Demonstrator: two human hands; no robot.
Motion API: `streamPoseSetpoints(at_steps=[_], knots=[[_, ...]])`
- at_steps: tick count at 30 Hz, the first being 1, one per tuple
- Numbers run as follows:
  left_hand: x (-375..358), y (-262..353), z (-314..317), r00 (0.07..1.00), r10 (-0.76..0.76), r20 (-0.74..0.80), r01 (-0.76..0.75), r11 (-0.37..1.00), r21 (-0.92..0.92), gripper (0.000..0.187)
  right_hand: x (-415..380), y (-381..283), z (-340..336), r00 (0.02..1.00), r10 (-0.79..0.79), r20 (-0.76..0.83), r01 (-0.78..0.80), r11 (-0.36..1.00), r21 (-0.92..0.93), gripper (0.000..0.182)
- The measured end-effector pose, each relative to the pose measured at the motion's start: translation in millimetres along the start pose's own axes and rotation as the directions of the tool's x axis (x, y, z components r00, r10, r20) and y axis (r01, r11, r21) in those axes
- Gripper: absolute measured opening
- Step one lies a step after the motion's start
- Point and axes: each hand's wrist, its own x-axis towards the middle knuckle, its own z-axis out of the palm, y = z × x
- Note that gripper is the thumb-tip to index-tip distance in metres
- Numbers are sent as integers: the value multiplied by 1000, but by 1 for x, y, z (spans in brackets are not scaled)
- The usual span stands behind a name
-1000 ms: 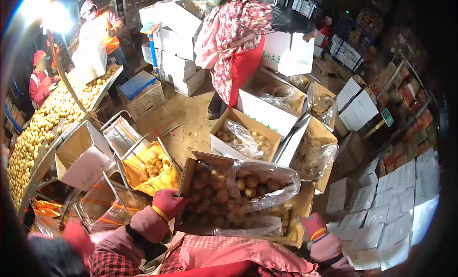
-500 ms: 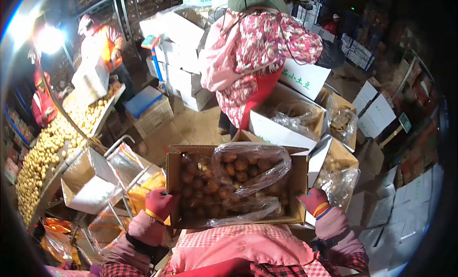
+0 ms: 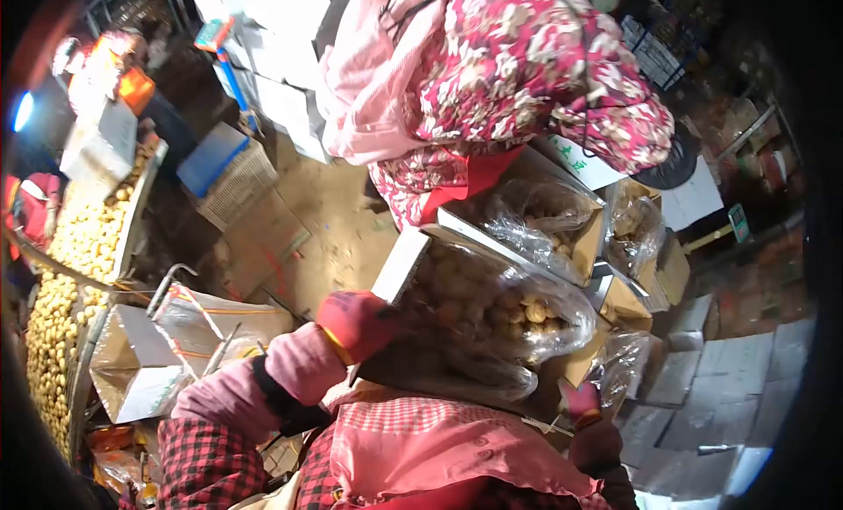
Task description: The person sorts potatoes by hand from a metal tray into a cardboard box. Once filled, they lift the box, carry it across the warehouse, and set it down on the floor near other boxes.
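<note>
A cardboard box (image 3: pixel 406 262) of potatoes (image 3: pixel 533 312), lined with a clear plastic bag (image 3: pixel 575 321), is right in front of my apron, turned at an angle. My left hand (image 3: pixel 358 324), in a red glove, is closed on the box's left end. At its lower right corner my right hand (image 3: pixel 580 401) grips the other end, its fingers partly in shadow. The far side of this box overlaps another open box of bagged potatoes (image 3: pixel 562 244). Against its right end lies the plastic of a further box (image 3: pixel 622 365).
A person in a patterned jacket (image 3: pixel 509 71) bends over the boxes just ahead. To the left runs a sorting table of potatoes (image 3: pixel 75 255), with an empty white carton (image 3: pixel 136 369) beside it. Flattened cartons (image 3: pixel 720 387) lie at right. A blue-topped crate (image 3: pixel 224 172) stands on the floor.
The box has swung right and turned, its right end now nearer me, with both hands still on it. The person ahead has bent further right over the boxes. My view has shifted too.
</note>
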Motion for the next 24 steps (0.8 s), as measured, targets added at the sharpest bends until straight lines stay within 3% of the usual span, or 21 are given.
streamPoseSetpoints(at_steps=[1,2,4,6,7,10,11,13,14,17,18,20,21,22,23,24], knots=[[9,-12,17,989,108,-96,-111,994,-22,30,-6,3,-2,994,103,32,-103,995,1,51],[21,-19,31,987,155,-44,-158,985,-64,31,-6,21,6,998,-7,-64,0,994,-107,58],[36,-31,45,980,200,17,-195,970,-145,33,-10,28,5,985,-146,-96,109,943,-315,71],[42,-42,43,966,257,37,-250,958,-141,36,-16,7,-3,985,171,-32,-174,953,-248,76],[44,-48,39,964,259,57,-248,957,-151,36,-13,-3,-4,976,216,-17,-208,911,-355,75],[50,-72,26,970,3,245,34,988,-147,37,-6,-44,0,986,165,36,-144,932,-333,71],[51,-83,26,968,7,252,31,989,-145,37,-2,-51,9,984,173,37,-151,932,-330,71],[54,-106,31,993,-11,115,27,990,-141,37,4,-62,24,996,78,36,-62,946,-319,73],[58,-112,32,997,34,67,-28,995,-91,37,6,-71,25,990,122,68,-88,924,-371,75],[75,-106,26,993,-54,109,61,996,-60,38,3,-86,15,986,149,68,-120,940,-320,73],[82,-103,27,992,-15,124,23,998,-58,38,3,-89,9,984,154,90,-117,937,-329,72],[99,-100,30,957,-167,237,187,980,-62,39,3,-91,-1,973,212,97,-169,929,-330,72],[111,-105,36,960,-135,244,153,987,-56,39,5,-91,-3,963,242,120,-187,919,-348,71],[126,-112,52,925,-220,308,246,968,-47,41,16,-74,6,959,247,139,-182,913,-365,69],[138,-123,71,875,-305,377,339,941,-25,43,24,-77,12,975,219,46,-191,922,-336,67],[151,-138,93,874,-304,380,322,947,18,46,38,-87,19,980,192,-50,-198,931,-306,65]])
